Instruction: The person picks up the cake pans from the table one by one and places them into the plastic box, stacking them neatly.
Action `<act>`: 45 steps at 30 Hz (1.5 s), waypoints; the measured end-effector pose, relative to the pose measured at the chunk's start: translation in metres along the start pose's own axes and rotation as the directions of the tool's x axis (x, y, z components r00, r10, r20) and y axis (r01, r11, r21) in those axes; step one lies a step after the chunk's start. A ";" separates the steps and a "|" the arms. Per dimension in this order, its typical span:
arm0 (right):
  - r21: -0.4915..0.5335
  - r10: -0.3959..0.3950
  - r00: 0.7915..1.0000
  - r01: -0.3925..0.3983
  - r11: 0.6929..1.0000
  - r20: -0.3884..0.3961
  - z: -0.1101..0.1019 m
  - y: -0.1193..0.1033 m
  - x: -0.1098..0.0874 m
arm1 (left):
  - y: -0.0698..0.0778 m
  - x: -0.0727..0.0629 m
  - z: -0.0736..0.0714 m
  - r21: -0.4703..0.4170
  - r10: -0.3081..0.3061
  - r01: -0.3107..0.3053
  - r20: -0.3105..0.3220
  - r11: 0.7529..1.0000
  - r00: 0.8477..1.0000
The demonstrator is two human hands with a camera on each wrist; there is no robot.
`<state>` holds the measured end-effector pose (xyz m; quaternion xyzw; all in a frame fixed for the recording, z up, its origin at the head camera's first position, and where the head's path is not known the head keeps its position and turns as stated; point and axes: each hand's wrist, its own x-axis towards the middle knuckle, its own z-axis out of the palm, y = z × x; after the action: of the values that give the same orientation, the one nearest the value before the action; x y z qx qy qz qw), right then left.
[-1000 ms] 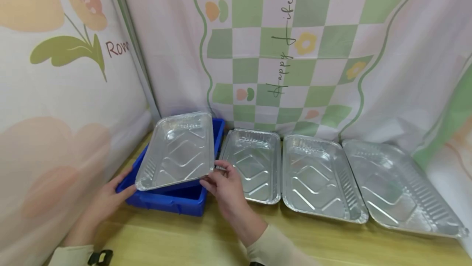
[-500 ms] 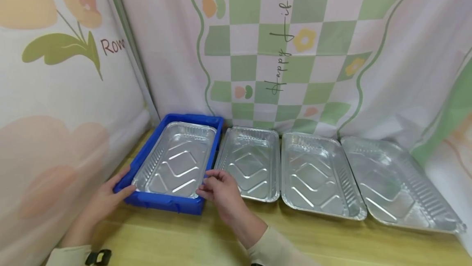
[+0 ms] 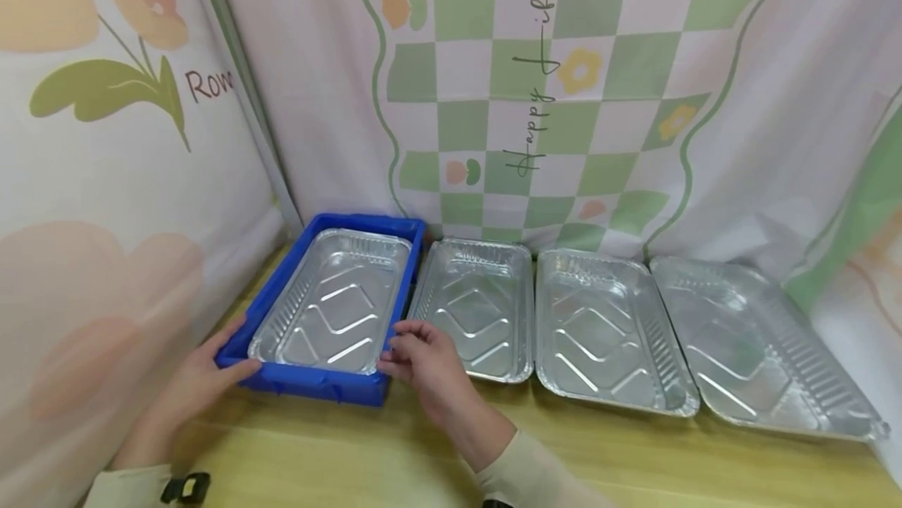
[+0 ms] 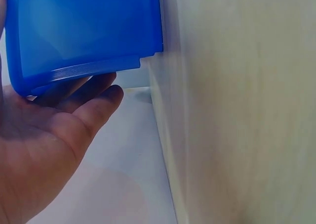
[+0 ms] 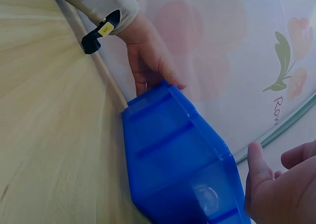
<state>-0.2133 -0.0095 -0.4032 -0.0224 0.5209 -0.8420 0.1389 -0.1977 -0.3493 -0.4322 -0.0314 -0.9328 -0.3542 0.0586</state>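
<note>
I wanna pat the foil tray (image 3: 337,306) level, left fingers (image 3: 225,334) relaxed against the blue bin (image 3: 313,384), right fingers (image 3: 417,328) parted and, awkward angle, probably empty.

Soft, even light fills my head view, glinting off the foil trays (image 3: 609,328), the rightmost looking stretched. In my dimmer, softer left-wrist view, shadow darkens my left hand's (image 4: 49,140) fingertips under the blue box's (image 4: 84,31) rim.
</note>
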 end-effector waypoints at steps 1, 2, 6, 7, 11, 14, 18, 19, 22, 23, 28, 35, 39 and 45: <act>0.003 -0.001 1.000 0.001 1.000 0.000 -0.001 -0.001 0.000 | -0.001 0.001 0.000 -0.005 -0.001 0.001 0.001 1.000 1.000; 0.006 -0.005 1.000 0.005 1.000 0.001 -0.002 -0.002 0.000 | -0.001 0.003 0.000 -0.006 0.001 -0.001 0.000 1.000 1.000; 0.007 -0.014 1.000 0.014 1.000 -0.002 -0.006 -0.006 -0.001 | -0.003 0.008 0.000 -0.021 0.001 -0.002 -0.002 1.000 1.000; 0.010 -0.019 1.000 0.019 1.000 -0.005 -0.007 -0.007 -0.001 | -0.003 0.008 0.000 -0.023 -0.001 0.001 0.000 1.000 1.000; 0.012 -0.032 0.999 0.032 0.999 -0.016 -0.013 -0.011 -0.001 | -0.004 0.011 0.001 -0.037 -0.003 0.003 0.008 0.999 1.000; 0.010 -0.040 0.999 0.040 0.999 -0.020 -0.018 -0.013 -0.002 | -0.005 0.013 0.002 -0.063 -0.002 0.003 0.017 0.998 1.000; -0.001 -0.057 0.998 0.057 0.998 -0.025 -0.028 -0.017 -0.005 | -0.006 0.013 0.003 -0.089 -0.009 0.012 0.025 0.996 1.000; -0.008 -0.063 0.998 0.063 0.998 -0.029 -0.031 -0.019 -0.006 | -0.006 0.013 0.003 -0.090 -0.011 0.013 0.025 0.996 1.000; -0.024 -0.091 0.995 0.090 0.996 -0.045 -0.042 -0.025 -0.007 | -0.006 0.013 0.003 -0.089 -0.017 0.019 0.028 0.996 0.999; -0.029 -0.097 0.994 0.096 0.995 -0.051 -0.045 -0.027 -0.008 | -0.006 0.013 0.003 -0.087 -0.016 0.019 0.027 0.996 1.000; -0.047 -0.119 0.989 0.115 0.992 -0.093 -0.065 -0.039 -0.012 | -0.006 0.012 0.002 -0.058 -0.018 0.020 0.033 0.998 0.999; -0.054 -0.132 0.980 0.125 0.991 -0.146 -0.097 -0.063 -0.023 | -0.006 0.013 0.002 -0.062 -0.020 0.022 0.039 0.998 0.999; -0.067 -0.122 0.980 0.113 0.991 -0.155 -0.117 -0.080 -0.035 | -0.007 0.012 0.002 -0.079 -0.017 0.020 0.041 0.997 0.999; -0.073 -0.160 0.975 0.151 0.986 -0.151 -0.148 -0.106 -0.053 | -0.008 0.012 0.003 -0.104 -0.007 0.010 0.030 0.995 1.000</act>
<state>-0.2115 0.1771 -0.3714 -0.0011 0.5524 -0.8330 0.0306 -0.2101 -0.3530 -0.4376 -0.0359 -0.9139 -0.4022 0.0415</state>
